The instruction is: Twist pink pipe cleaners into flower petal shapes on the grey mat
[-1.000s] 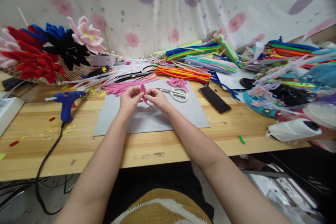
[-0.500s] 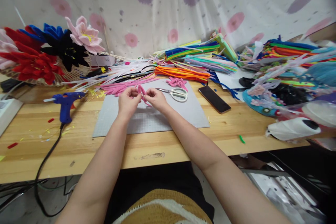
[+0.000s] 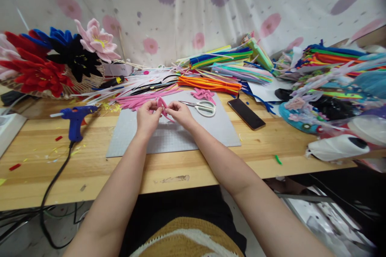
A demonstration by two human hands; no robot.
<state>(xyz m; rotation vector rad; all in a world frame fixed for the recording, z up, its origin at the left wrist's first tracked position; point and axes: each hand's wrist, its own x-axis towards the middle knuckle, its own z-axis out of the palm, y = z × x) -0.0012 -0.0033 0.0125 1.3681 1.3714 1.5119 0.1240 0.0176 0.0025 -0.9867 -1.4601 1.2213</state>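
Note:
Between my fingertips is a bent pink pipe cleaner point(image 3: 162, 103), looped at the top with a loose end pointing down to the right. My left hand point(image 3: 148, 117) pinches it from the left, and my right hand point(image 3: 180, 113) pinches it close by from the right. Both hands are just above a grey cutting mat point(image 3: 171, 141). Scissors point(image 3: 205, 108) with white handles lie right of my right hand. Behind them sits a small heap of shaped pink pieces point(image 3: 204, 94). Long pink pipe cleaners point(image 3: 132, 100) lie behind my left hand.
A blue glue gun point(image 3: 76, 122) with a black cord stands at left, near fuzzy flowers point(image 3: 42, 73). A phone point(image 3: 245, 113) lies right of the mat. Bundles of coloured pipe cleaners point(image 3: 209, 84) line the back. A white roll point(image 3: 337, 147) rests at the right edge.
Both hands stay over the mat, their fingers shifting slightly on the pink pipe cleaner. Its loop looks a little more tilted. Nothing else has visibly moved.

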